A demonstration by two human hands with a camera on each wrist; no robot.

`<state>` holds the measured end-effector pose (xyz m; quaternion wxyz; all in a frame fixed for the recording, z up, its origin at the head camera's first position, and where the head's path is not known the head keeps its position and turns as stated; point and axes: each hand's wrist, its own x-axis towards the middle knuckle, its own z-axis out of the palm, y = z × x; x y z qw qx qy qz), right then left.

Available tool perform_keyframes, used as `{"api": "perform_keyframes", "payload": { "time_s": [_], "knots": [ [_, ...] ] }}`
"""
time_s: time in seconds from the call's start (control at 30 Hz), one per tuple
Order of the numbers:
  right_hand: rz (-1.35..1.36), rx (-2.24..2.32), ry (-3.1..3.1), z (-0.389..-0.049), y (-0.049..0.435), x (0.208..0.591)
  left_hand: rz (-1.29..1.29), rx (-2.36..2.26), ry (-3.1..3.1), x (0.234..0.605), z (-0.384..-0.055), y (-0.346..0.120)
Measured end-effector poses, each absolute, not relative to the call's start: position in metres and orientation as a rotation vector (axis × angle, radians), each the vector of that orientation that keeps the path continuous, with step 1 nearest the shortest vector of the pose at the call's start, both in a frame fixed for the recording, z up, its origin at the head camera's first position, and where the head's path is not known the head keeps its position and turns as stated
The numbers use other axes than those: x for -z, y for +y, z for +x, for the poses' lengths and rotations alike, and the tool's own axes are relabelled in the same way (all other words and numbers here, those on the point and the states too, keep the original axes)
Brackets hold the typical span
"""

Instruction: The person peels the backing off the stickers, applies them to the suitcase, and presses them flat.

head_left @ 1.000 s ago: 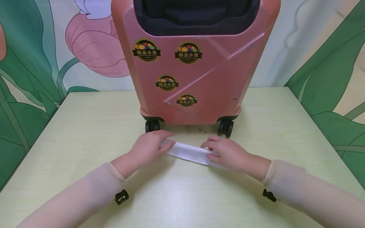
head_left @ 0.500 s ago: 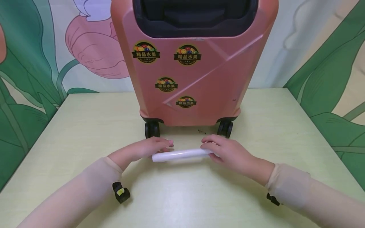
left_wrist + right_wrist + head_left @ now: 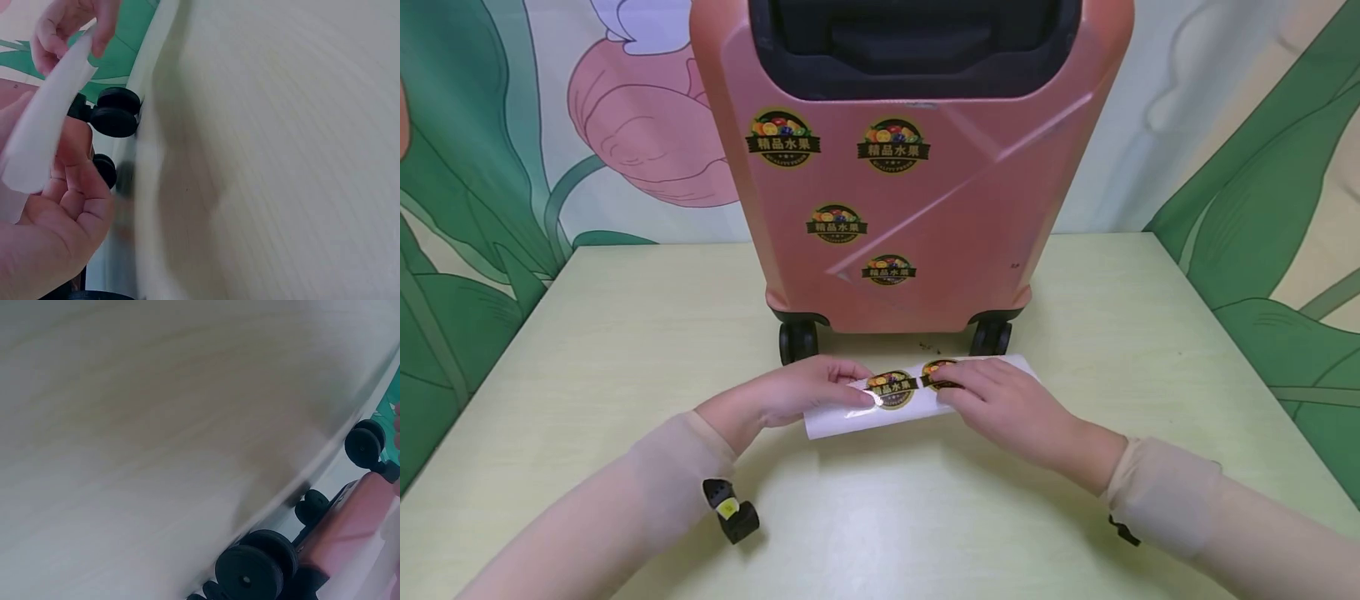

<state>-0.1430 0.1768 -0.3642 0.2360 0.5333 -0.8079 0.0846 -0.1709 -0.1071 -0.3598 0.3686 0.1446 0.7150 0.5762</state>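
I have the sticker sheet (image 3: 922, 404) up off the worktop (image 3: 865, 517), between both hands and just in front of the suitcase (image 3: 955, 208). The left hand (image 3: 801, 390) pinches it near its left end, thumb on the printed face and the other fingers behind. The right hand (image 3: 1018, 408) pinches the right part, its fingers partly covering one round label (image 3: 936, 373); the neighbouring label (image 3: 892, 389) shows almost whole beside the left thumb. The right wrist view gives me mostly bare worktop, with that hand barely in at the edge. The pink suitcase stands upright on black wheels (image 3: 797, 342), four matching fruit badges (image 3: 837, 224) on its front below a black panel (image 3: 917, 75). Behind it I see a wall painted with big green leaves (image 3: 467, 125).
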Motion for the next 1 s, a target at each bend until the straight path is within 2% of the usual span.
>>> {"api": "perform_keyframes", "payload": {
  "time_s": [0.33, 0.77, 1.0],
  "knots": [
    [1.475, -0.349, -2.158, -0.138, 0.167, 0.366, 0.371, -1.468, 1.892, 0.364, -0.167, -0.098],
    [1.189, -0.613, -2.278, -0.121, 0.141, 0.358, 0.389, -1.569, 1.779, 0.364, -0.154, -0.079],
    [1.172, -0.673, -2.282, -0.116, 0.141, 0.362, 0.402, -1.548, 1.776, 0.366, -0.149, -0.077]
  ]
}}
